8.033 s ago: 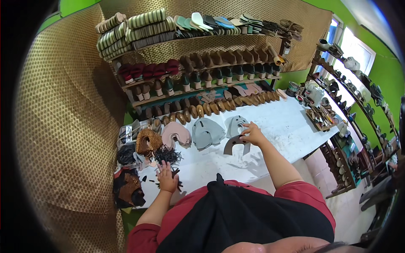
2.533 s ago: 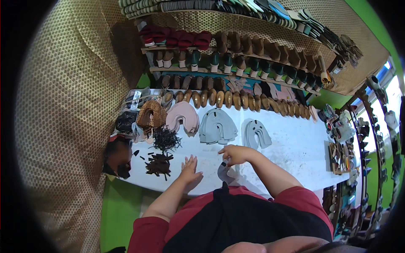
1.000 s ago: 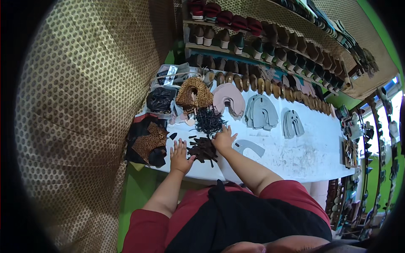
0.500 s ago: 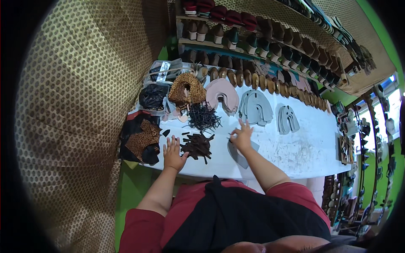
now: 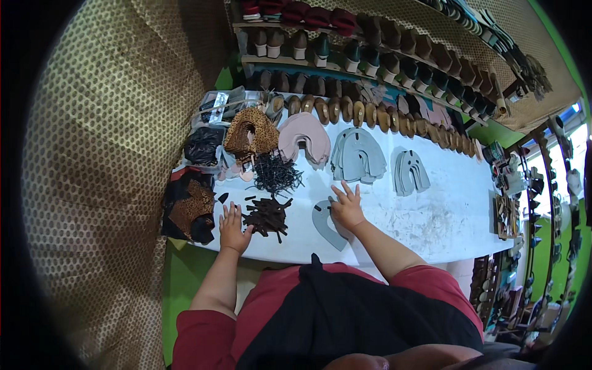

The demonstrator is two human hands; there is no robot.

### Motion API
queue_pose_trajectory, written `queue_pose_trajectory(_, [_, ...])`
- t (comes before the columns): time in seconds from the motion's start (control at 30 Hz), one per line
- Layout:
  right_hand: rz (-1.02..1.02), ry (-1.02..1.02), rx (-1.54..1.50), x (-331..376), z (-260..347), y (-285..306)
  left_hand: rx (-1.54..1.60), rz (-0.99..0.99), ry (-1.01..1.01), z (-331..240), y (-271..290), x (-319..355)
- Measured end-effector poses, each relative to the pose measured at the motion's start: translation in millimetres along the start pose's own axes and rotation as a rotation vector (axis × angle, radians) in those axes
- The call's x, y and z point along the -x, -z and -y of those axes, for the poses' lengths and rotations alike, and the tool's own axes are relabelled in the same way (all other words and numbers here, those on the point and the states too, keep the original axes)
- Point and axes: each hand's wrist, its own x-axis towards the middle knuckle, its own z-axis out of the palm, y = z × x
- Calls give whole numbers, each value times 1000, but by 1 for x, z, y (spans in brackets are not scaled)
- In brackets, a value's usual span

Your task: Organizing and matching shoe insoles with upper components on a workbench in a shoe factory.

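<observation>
My right hand (image 5: 348, 209) rests over the right side of a grey horseshoe-shaped shoe-upper piece (image 5: 330, 230), fingers stretched out and hiding part of it. A small dark strip (image 5: 317, 208) lies near the top of that piece. On the left, my left hand (image 5: 232, 230) lies flat on the table with its fingers spread, holding nothing. Right beside it is a loose pile of short dark brown strips (image 5: 269, 217). A small black scrap (image 5: 223, 197) lies just beyond the left fingertips.
On the white table (image 5: 456, 216) lie stacked grey pieces (image 5: 359, 157), a smaller grey stack (image 5: 409, 172), pink pieces (image 5: 303, 137), leopard-print pieces (image 5: 251, 131) and a black strip tangle (image 5: 274, 172). Black bags (image 5: 205, 147) stand left. Shoes (image 5: 359, 113) line the back.
My right hand has gone from a pinch above the grey piece to stretched fingers on it. A dark strip now shows on the piece. The whole view has shifted slightly.
</observation>
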Motion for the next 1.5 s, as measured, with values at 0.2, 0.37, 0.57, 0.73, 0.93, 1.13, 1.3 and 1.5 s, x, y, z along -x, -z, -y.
queue_pose_trajectory(0.2, [62,110,-4,5,-8,4,-5,0,20,-3,-1,1])
queue_pose_trajectory(0.37, [129,92,-100,18,-13,14,-3,-91,-20,5,-5,7])
queue_pose_trajectory(0.57, [113,10,-191,35,-19,21,-46,-280,-201,-34,-37,12])
queue_pose_trajectory(0.73, [172,39,-210,31,-18,28,-29,-106,-392,-133,-47,-18])
queue_pose_trajectory(0.93, [221,16,-178,29,-19,27,37,109,-163,-216,-23,-45])
queue_pose_trajectory(1.13, [201,-1,-225,30,-21,25,132,200,12,-220,-38,-61])
queue_pose_trajectory(1.3, [197,10,-224,29,-21,23,226,161,40,-219,-58,-69])
queue_pose_trajectory(1.5, [313,53,-156,25,-25,18,391,138,-101,-236,-54,-72])
